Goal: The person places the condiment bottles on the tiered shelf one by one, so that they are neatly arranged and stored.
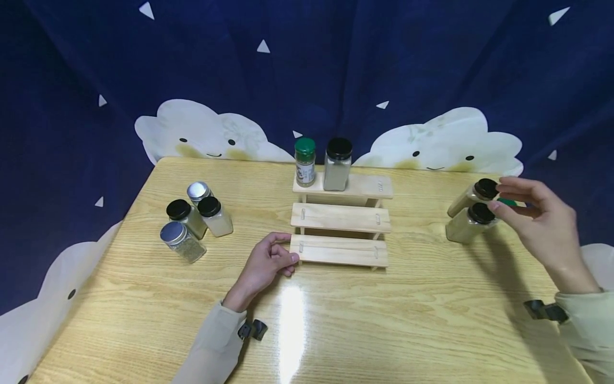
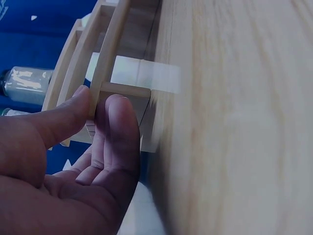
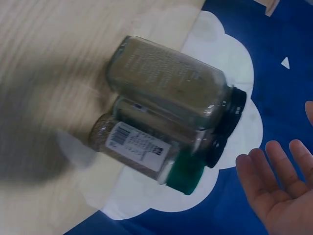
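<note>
My left hand [image 1: 268, 261] grips the left end of the lowest step of a three-tier wooden rack [image 1: 338, 250]. In the left wrist view its thumb lies on top of the step [image 2: 105, 73] and its fingers curl underneath. Over at the right, my right hand [image 1: 547, 226] hovers by a group of spice jars with its fingers spread and nothing held. Two of these are black-capped glass jars [image 1: 464, 226]; beside them stands a green-capped jar [image 3: 142, 149], mostly hidden by the hand in the head view. The right wrist view shows the fingertips [image 3: 244, 164] apart from the caps.
On the rack's top step stand a green-capped shaker [image 1: 305, 162] and a black-capped jar [image 1: 338, 164]. Several more jars [image 1: 184, 242] with black or silver lids cluster on the left of the wooden table [image 1: 384, 325]. A dark blue curtain [image 1: 307, 69] hangs behind.
</note>
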{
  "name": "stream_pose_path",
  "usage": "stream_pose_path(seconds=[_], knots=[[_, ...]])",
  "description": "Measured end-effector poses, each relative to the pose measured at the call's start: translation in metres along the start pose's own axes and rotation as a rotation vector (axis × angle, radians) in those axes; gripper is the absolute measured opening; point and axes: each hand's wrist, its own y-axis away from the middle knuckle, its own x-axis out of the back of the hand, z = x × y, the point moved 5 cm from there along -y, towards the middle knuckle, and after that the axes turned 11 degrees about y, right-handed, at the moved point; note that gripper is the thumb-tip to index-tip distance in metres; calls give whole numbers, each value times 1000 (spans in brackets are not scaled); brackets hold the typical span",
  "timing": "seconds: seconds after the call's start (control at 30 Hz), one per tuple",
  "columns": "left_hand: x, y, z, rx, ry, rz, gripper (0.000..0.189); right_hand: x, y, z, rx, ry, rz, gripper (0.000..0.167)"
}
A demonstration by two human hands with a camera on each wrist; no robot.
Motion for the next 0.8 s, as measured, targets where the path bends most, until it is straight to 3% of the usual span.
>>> stream_pose_path(seconds=[0.8], knots=[[0, -1, -1, 7, 19, -1, 48, -20, 16, 27, 19, -69, -78, 60]])
